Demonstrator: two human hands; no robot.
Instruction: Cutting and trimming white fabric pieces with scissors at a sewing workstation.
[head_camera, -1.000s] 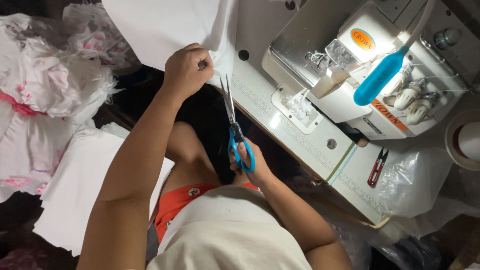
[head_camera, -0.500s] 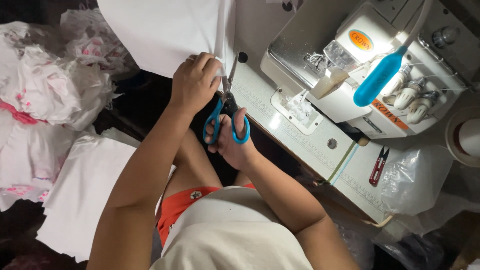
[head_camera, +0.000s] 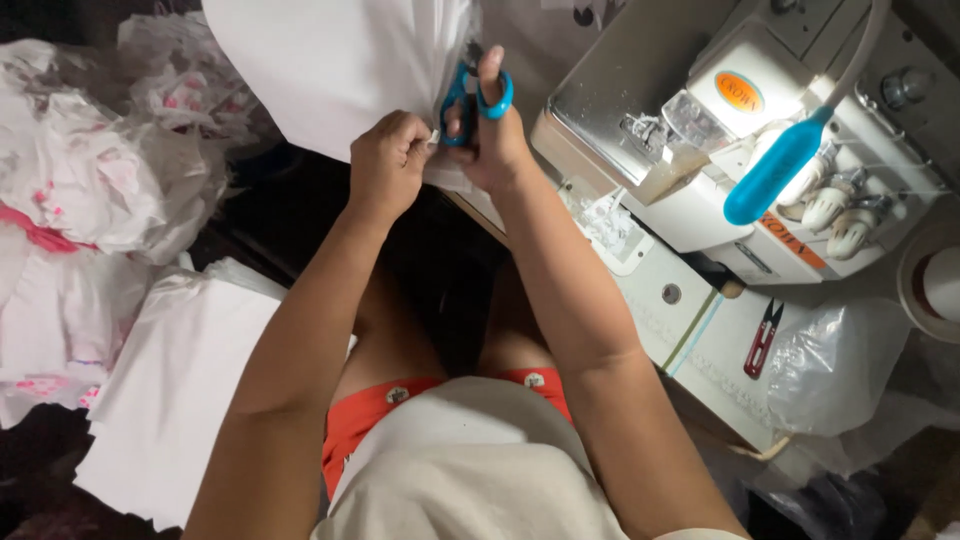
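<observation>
A large white fabric piece (head_camera: 330, 70) hangs over the table's near edge. My left hand (head_camera: 388, 162) pinches its lower edge between thumb and fingers. Right beside it, my right hand (head_camera: 490, 135) grips blue-handled scissors (head_camera: 472, 95), fingers through the loops. The blades point up into the cloth and are mostly hidden behind it. The two hands nearly touch at the fabric's edge.
A white overlock sewing machine (head_camera: 700, 150) with a blue lamp (head_camera: 775, 170) stands to the right. A red thread snipper (head_camera: 762, 338) lies on the table by a clear plastic bag (head_camera: 850, 360). Stacked white fabric (head_camera: 170, 390) and pink-printed bundles (head_camera: 80, 190) lie at left.
My right hand has lifted the scissors from above my lap up to the fabric's edge. My left hand has slid right and down along that edge to meet it.
</observation>
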